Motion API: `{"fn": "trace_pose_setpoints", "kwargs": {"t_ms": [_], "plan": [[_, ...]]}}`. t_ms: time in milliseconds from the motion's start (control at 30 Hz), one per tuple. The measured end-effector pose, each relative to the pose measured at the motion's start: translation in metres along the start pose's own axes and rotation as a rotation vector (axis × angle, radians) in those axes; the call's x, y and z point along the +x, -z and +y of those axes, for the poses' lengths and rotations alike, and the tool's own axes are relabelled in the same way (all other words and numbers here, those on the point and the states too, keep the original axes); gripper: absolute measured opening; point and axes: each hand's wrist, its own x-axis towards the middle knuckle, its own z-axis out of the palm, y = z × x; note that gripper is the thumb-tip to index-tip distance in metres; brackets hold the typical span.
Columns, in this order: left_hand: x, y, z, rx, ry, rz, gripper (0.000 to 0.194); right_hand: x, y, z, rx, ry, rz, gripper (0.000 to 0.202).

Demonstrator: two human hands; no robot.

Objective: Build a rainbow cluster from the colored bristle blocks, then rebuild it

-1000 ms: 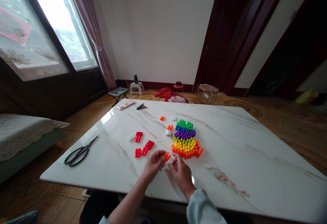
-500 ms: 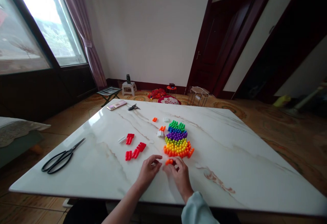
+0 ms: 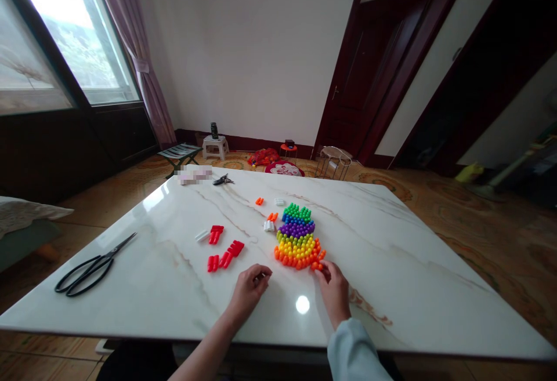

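A rainbow-coloured cluster of beads (image 3: 296, 236) lies on the white marble table (image 3: 165, 305), green at its far end and orange at the near end. My right hand (image 3: 333, 288) pinches orange beads (image 3: 317, 265) at the cluster's near right corner. To the left of it my left hand (image 3: 252, 287) hovers over the table with curled fingers; whether a small thing is between the fingertips cannot be made out. Red pieces (image 3: 231, 253) and more red pieces (image 3: 215, 234) lie further left, beside a white piece (image 3: 202, 236). White pieces (image 3: 269, 226) and orange ones (image 3: 272, 217) sit left of the cluster.
Black scissors (image 3: 93, 271) lie at the table's left. Small pliers (image 3: 223, 180) and a pixelated flat object (image 3: 194, 175) are near the far edge. Small orange pieces (image 3: 260, 201) and pale pieces (image 3: 279, 202) lie beyond the cluster.
My right hand has moved right with the orange beads, from near my left hand to the cluster's corner. My left hand has stayed near its place, its fingers more curled. The view has shifted slightly.
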Motion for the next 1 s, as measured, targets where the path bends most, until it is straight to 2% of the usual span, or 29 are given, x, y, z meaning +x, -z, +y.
{"fn": "trace_pose_setpoints", "kwargs": {"t_ms": [167,333,433,500,567,633,700,767,833,900,1000], "plan": [[0.0,-0.001,0.0,0.025,0.003,-0.015,0.015,-0.008,0.006,-0.005,-0.074,0.072,0.13,0.023],[-0.001,0.0,0.003,0.026,0.0,-0.001,0.016,-0.013,0.009,-0.011,-0.1,0.184,0.001,0.029],[-0.001,-0.001,0.005,-0.016,0.009,0.008,0.015,-0.019,0.0,-0.023,-0.117,0.186,-0.046,0.03],[-0.001,-0.004,0.005,-0.09,0.039,0.027,0.014,-0.024,-0.013,-0.039,-0.133,0.221,-0.148,0.029],[-0.001,-0.006,0.003,-0.192,0.09,0.087,0.014,-0.027,-0.032,-0.059,-0.142,0.32,-0.332,0.027],[0.0,-0.005,0.0,-0.269,0.118,0.191,0.016,-0.025,-0.053,-0.079,-0.178,0.4,-0.491,0.021],[0.004,0.002,-0.005,-0.275,0.106,0.322,0.018,-0.021,-0.072,-0.094,-0.231,0.443,-0.585,0.017],[0.013,0.012,-0.007,-0.212,0.076,0.449,0.018,-0.018,-0.086,-0.101,-0.29,0.464,-0.618,0.014],[0.03,0.022,-0.006,-0.105,0.043,0.511,0.019,-0.017,-0.094,-0.102,-0.344,0.486,-0.604,0.011],[0.056,0.026,0.0,0.028,0.021,0.473,0.021,-0.02,-0.098,-0.099,-0.398,0.52,-0.579,0.011],[0.106,0.017,0.012,0.304,0.021,0.292,0.032,-0.025,-0.103,-0.09,-0.472,0.593,-0.554,0.011]]}}
